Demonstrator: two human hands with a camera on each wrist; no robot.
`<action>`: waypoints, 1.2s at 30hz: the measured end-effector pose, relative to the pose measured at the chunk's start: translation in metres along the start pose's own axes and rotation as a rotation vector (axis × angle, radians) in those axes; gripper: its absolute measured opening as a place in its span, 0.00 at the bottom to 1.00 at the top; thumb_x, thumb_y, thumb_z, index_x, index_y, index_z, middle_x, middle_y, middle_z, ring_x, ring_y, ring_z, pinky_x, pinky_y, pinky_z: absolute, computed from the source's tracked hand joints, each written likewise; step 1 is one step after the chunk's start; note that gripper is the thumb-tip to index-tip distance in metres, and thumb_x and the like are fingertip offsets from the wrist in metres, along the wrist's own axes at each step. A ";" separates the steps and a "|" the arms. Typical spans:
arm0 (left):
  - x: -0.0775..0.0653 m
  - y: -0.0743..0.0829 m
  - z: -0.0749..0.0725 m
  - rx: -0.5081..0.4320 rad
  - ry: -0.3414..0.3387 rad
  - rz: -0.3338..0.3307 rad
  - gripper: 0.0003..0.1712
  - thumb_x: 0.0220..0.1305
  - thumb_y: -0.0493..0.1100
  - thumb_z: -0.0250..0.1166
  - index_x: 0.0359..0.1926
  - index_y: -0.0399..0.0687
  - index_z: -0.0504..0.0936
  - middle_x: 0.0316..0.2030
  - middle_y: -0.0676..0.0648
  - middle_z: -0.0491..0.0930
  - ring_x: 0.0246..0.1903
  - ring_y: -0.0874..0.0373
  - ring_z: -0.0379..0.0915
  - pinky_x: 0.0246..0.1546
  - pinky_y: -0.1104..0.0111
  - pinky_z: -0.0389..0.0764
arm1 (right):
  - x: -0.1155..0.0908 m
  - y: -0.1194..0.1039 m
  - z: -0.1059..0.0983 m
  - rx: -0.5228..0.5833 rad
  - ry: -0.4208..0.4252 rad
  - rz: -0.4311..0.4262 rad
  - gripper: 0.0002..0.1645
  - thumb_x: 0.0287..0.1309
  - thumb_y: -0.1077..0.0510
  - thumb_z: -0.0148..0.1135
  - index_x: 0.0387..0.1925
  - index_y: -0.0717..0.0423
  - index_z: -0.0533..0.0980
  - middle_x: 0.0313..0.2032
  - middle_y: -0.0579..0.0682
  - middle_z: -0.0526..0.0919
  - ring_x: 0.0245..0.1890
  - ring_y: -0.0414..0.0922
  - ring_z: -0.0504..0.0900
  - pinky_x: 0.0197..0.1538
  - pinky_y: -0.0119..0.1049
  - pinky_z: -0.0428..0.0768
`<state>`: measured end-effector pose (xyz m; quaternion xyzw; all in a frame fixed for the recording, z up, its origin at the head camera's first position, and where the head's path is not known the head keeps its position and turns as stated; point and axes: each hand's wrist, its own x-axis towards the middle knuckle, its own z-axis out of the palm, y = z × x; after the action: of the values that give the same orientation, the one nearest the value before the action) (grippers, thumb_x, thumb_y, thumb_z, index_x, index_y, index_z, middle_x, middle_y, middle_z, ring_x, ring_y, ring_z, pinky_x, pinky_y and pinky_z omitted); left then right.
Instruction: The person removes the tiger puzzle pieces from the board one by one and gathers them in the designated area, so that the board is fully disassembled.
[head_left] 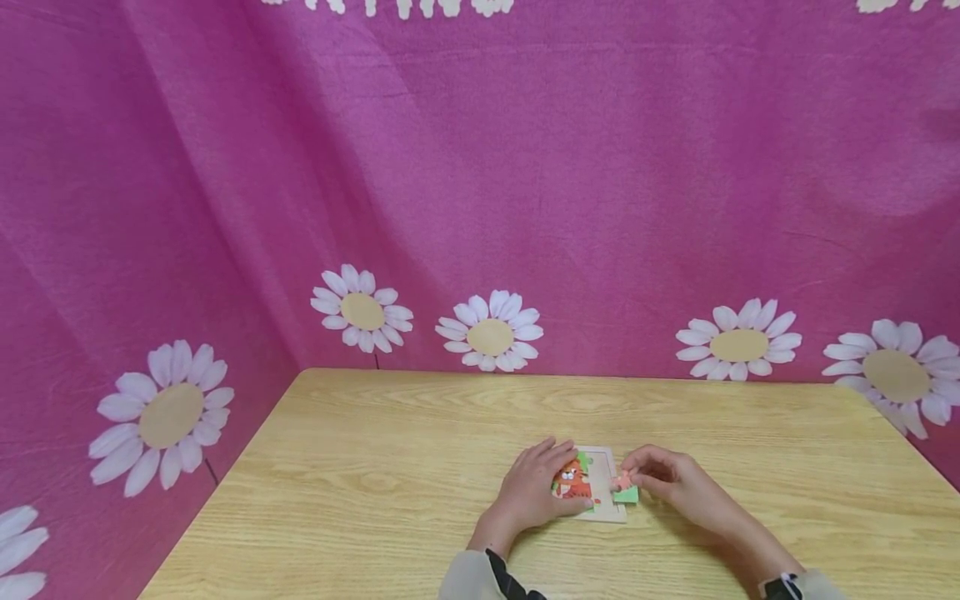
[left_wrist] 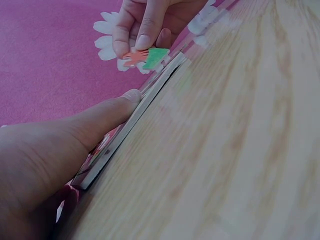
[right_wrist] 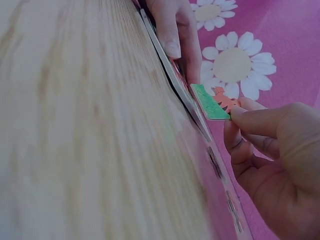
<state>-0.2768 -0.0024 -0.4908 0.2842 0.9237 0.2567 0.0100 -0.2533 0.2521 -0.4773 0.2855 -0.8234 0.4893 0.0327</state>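
Note:
A small jigsaw puzzle board [head_left: 602, 475] with a pale wooden frame lies flat on the table. Pieces showing an orange tiger face on green [head_left: 573, 482] fill its left part, and bare wood shows on the right. My left hand [head_left: 528, 493] rests over the board's left side, its straight thumb [left_wrist: 112, 111] lying along the near frame edge and its fingers toward the far edge. At the board's right end my right hand [head_left: 678, 485] pinches a green and orange puzzle piece [right_wrist: 214, 104] between thumb and fingers, tilted and raised above the frame.
The light wood-grain table [head_left: 360, 475] spreads out around the board. A pink cloth [head_left: 525, 183] printed with white daisies hangs behind the table and along its left side.

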 end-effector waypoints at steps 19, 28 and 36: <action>-0.001 0.000 -0.001 -0.031 0.004 0.004 0.43 0.58 0.65 0.67 0.70 0.53 0.69 0.70 0.57 0.63 0.72 0.56 0.51 0.71 0.60 0.54 | -0.011 0.012 -0.023 -0.043 0.068 0.068 0.07 0.63 0.69 0.60 0.43 0.64 0.79 0.39 0.54 0.82 0.35 0.34 0.76 0.33 0.28 0.77; 0.000 0.000 0.000 -0.045 0.003 0.003 0.42 0.58 0.65 0.68 0.70 0.55 0.70 0.70 0.57 0.64 0.72 0.56 0.51 0.71 0.60 0.55 | -0.016 0.018 -0.032 -0.077 0.120 0.052 0.07 0.62 0.70 0.60 0.41 0.62 0.80 0.36 0.50 0.83 0.35 0.35 0.78 0.36 0.27 0.78; 0.000 0.000 0.000 -0.012 0.011 0.015 0.41 0.58 0.64 0.67 0.69 0.54 0.71 0.70 0.57 0.65 0.71 0.56 0.52 0.71 0.60 0.56 | -0.021 0.022 -0.040 -0.090 0.140 0.072 0.06 0.63 0.69 0.59 0.41 0.62 0.80 0.37 0.48 0.83 0.33 0.35 0.77 0.33 0.28 0.77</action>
<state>-0.2763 -0.0025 -0.4906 0.2897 0.9200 0.2639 0.0047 -0.2559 0.3026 -0.4809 0.2189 -0.8500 0.4715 0.0852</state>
